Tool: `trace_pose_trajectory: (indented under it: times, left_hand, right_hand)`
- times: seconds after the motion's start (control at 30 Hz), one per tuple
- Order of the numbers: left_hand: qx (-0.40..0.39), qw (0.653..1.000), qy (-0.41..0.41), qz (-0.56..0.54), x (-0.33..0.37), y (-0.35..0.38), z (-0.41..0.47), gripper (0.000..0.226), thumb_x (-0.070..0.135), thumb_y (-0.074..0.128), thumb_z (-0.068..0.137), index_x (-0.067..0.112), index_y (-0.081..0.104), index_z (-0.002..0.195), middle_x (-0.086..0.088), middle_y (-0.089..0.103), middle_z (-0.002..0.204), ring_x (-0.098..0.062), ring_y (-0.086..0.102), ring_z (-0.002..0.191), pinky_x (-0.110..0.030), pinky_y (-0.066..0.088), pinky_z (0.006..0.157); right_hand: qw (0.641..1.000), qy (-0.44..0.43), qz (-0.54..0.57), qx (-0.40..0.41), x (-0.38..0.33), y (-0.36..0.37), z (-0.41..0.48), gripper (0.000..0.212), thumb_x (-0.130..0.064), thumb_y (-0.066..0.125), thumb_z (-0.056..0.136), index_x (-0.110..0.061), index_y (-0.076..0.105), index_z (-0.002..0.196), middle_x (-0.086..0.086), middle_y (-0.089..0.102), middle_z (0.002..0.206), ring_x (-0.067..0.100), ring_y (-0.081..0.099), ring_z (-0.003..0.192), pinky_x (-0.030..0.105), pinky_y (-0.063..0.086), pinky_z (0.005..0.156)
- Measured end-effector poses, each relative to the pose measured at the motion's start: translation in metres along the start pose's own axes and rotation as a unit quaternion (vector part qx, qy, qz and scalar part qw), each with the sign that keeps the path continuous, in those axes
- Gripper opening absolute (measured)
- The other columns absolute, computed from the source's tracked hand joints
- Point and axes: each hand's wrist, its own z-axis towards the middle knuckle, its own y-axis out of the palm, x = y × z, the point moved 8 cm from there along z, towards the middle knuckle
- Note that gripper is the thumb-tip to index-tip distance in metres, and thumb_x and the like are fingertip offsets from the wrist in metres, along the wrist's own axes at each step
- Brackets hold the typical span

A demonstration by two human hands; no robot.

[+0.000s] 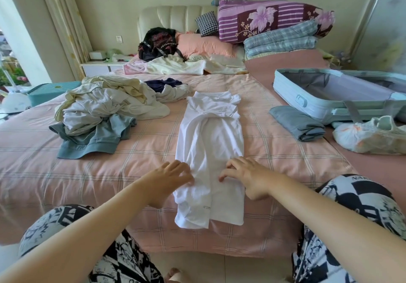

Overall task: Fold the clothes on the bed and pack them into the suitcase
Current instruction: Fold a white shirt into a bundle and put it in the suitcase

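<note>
A white shirt (208, 146), already narrowed into a long strip, lies down the middle of the bed (131, 151), well apart from the open pale-blue suitcase (329, 93) on the right. It looks light, soft and limp, likely best lifted by the hem corners. The left hand (173, 177) pinches its left edge, and the right hand (243, 175) rests bent fingertips on the cloth, grip unclear. The grey lettering (206, 207) near the hem is too small to read.

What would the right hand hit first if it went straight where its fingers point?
Resting on the white shirt, the right hand would slide across it and probably meet the left hand first.
</note>
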Motion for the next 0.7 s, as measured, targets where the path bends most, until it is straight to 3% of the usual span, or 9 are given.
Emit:
trace_pose_trajectory:
  times: [0.07, 0.2, 0.3, 0.37, 0.4, 0.5, 0.57, 0.63, 0.7]
  left_hand:
    - [0.03, 0.999, 0.003, 0.01, -0.002, -0.004, 0.007, 0.071, 0.009, 0.07, 0.067, 0.039, 0.047, 0.128, 0.008, 0.038, 0.136, -0.014, 0.042, 0.122, -0.03, 0.043, 0.101]
    - [0.015, 0.987, -0.066, -0.148, -0.018, -0.022, 0.022, 0.024, 0.019, 0.068, 0.087, 0.037, 0.069, 0.103, 0.02, 0.056, 0.121, -0.004, 0.051, 0.111, -0.027, 0.043, 0.097]
    - [0.003, 0.944, -0.176, -0.28, -0.038, -0.032, 0.024, 0.013, 0.025, 0.055, 0.096, 0.028, 0.065, 0.088, 0.017, 0.062, 0.084, -0.009, 0.058, 0.082, -0.029, 0.047, 0.076]
    - [0.017, 0.9, -0.217, -0.378, -0.05, -0.044, 0.027, 0.026, 0.018, 0.051, 0.098, 0.02, 0.058, 0.073, 0.008, 0.058, 0.068, -0.012, 0.053, 0.063, -0.026, 0.042, 0.062]
    - [0.015, 0.871, -0.223, -0.437, -0.053, -0.051, 0.03, 0.027, 0.014, 0.051, 0.097, 0.017, 0.06, 0.072, 0.004, 0.058, 0.067, -0.01, 0.052, 0.06, -0.023, 0.042, 0.06]
    - [-0.011, 0.789, -0.211, -0.577, -0.059, -0.065, 0.046, 0.018, 0.016, 0.054, 0.097, 0.005, 0.067, 0.094, -0.004, 0.064, 0.077, -0.016, 0.059, 0.066, -0.029, 0.049, 0.063]
    - [-0.002, 0.767, -0.223, -0.602, -0.073, -0.069, 0.062, 0.02, 0.022, 0.056, 0.097, 0.005, 0.067, 0.1, -0.004, 0.066, 0.078, -0.02, 0.059, 0.066, -0.03, 0.05, 0.061]
    - [0.027, 0.735, -0.277, -0.619, -0.099, -0.064, 0.08, 0.02, 0.026, 0.058, 0.097, 0.01, 0.069, 0.104, -0.008, 0.071, 0.085, -0.021, 0.065, 0.069, -0.029, 0.054, 0.058]
    - [0.056, 0.702, -0.346, -0.62, -0.132, -0.047, 0.098, 0.024, 0.029, 0.058, 0.097, 0.008, 0.068, 0.104, -0.011, 0.068, 0.088, -0.022, 0.062, 0.07, -0.029, 0.053, 0.057]
  right_hand:
    - [1.0, -0.016, -0.014, 0.02, 0.002, 0.005, -0.005, 0.077, -0.009, 0.062, 0.071, -0.046, 0.042, 0.136, -0.009, 0.035, 0.132, 0.012, 0.034, 0.127, 0.033, 0.022, 0.115]
    - [0.989, -0.012, 0.071, 0.13, 0.016, 0.001, -0.013, 0.042, -0.047, 0.054, 0.079, -0.042, 0.071, 0.117, -0.009, 0.059, 0.128, 0.011, 0.054, 0.119, 0.032, 0.033, 0.106]
    - [0.961, 0.064, 0.23, 0.139, 0.032, -0.012, -0.015, 0.026, -0.037, 0.058, 0.089, -0.026, 0.081, 0.087, -0.009, 0.075, 0.096, 0.001, 0.062, 0.087, 0.026, 0.044, 0.087]
    - [0.916, 0.096, 0.375, 0.109, 0.042, -0.027, -0.015, 0.036, -0.02, 0.061, 0.093, -0.022, 0.068, 0.059, -0.011, 0.061, 0.06, 0.001, 0.05, 0.058, 0.024, 0.04, 0.063]
    - [0.886, 0.094, 0.444, 0.091, 0.044, -0.037, -0.016, 0.039, -0.015, 0.062, 0.091, -0.022, 0.062, 0.053, -0.012, 0.053, 0.055, 0.001, 0.044, 0.053, 0.02, 0.037, 0.057]
    - [0.808, 0.108, 0.575, 0.073, 0.056, -0.065, -0.019, 0.026, -0.007, 0.049, 0.072, -0.022, 0.054, 0.051, -0.012, 0.046, 0.05, 0.002, 0.039, 0.046, 0.014, 0.035, 0.047]
    - [0.784, 0.145, 0.596, 0.094, 0.076, -0.074, -0.009, 0.027, -0.008, 0.05, 0.078, -0.018, 0.052, 0.052, -0.009, 0.046, 0.05, 0.007, 0.038, 0.047, 0.017, 0.034, 0.047]
    - [0.754, 0.189, 0.621, 0.1, 0.101, -0.072, 0.011, 0.016, -0.019, 0.059, 0.085, -0.008, 0.068, 0.077, 0.001, 0.068, 0.073, 0.021, 0.06, 0.066, 0.028, 0.045, 0.062]
    - [0.703, 0.257, 0.655, 0.11, 0.129, -0.062, 0.034, 0.024, -0.024, 0.061, 0.093, -0.007, 0.074, 0.103, 0.005, 0.076, 0.097, 0.025, 0.072, 0.087, 0.032, 0.055, 0.071]
